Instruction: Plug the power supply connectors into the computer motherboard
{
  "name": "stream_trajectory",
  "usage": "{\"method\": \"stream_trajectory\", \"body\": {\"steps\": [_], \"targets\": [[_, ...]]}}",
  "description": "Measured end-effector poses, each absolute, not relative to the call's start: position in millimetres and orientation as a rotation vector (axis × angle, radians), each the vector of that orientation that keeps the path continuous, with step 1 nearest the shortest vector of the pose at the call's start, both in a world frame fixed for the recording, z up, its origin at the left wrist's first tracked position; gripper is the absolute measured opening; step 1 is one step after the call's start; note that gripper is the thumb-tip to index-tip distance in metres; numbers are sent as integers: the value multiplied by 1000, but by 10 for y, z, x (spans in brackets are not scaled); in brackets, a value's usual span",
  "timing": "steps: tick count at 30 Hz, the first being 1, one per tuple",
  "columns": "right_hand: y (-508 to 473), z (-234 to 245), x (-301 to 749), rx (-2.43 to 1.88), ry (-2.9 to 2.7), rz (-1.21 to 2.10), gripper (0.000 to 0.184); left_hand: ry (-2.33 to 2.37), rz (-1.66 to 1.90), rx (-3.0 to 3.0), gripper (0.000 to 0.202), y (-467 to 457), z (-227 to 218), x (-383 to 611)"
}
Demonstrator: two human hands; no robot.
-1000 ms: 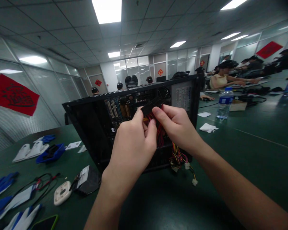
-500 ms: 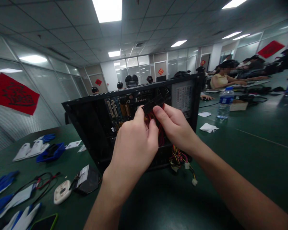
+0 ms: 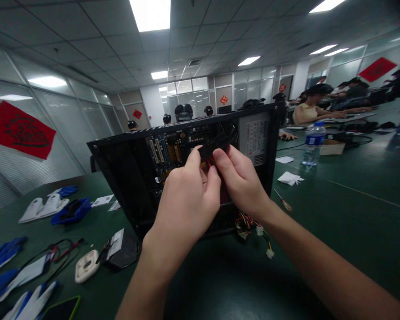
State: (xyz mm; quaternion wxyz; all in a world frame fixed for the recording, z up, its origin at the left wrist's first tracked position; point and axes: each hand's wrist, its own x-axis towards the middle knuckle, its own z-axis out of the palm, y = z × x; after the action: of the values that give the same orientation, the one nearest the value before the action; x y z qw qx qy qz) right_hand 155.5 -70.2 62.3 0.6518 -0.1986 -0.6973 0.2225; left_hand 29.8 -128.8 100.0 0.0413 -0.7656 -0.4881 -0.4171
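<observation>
A black computer case (image 3: 118, 178) stands with its open side facing me, showing the motherboard (image 3: 166, 151) and the labelled power supply (image 3: 253, 135). In front of its opening, my left hand (image 3: 190, 195) and my right hand (image 3: 245, 180) pinch a long black connector (image 3: 215, 146) between their fingertips. The connector is slightly tilted, with red and yellow wires below it partly covered by my fingers. A bundle of power cables (image 3: 245, 224) with white plugs hangs out of the case's lower edge onto the table.
To the left on the green table (image 3: 200, 284) lie blue-and-white gloves (image 3: 36, 302), a phone (image 3: 62, 309), a black box-shaped part (image 3: 122, 253) and a blue tray (image 3: 70, 211). On the right are a screwdriver (image 3: 283, 200), a water bottle (image 3: 314, 144) and a seated person (image 3: 306, 111).
My right forearm has dropped slightly, bringing the screwdriver behind it into view. Both hands keep their pinch on the black connector, almost in the same spot.
</observation>
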Motion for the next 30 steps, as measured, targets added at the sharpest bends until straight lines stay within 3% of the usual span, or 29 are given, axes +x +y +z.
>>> {"method": "stream_trajectory", "body": {"steps": [16, 30], "targets": [[-724, 534, 1410, -450, -1439, 577, 36, -1495, -1234, -2323, 32, -1303, 1028, 219], [-781, 504, 1298, -457, -1212, 708, 37, -1418, -1378, -2393, 62, -1279, 955, 346]]}}
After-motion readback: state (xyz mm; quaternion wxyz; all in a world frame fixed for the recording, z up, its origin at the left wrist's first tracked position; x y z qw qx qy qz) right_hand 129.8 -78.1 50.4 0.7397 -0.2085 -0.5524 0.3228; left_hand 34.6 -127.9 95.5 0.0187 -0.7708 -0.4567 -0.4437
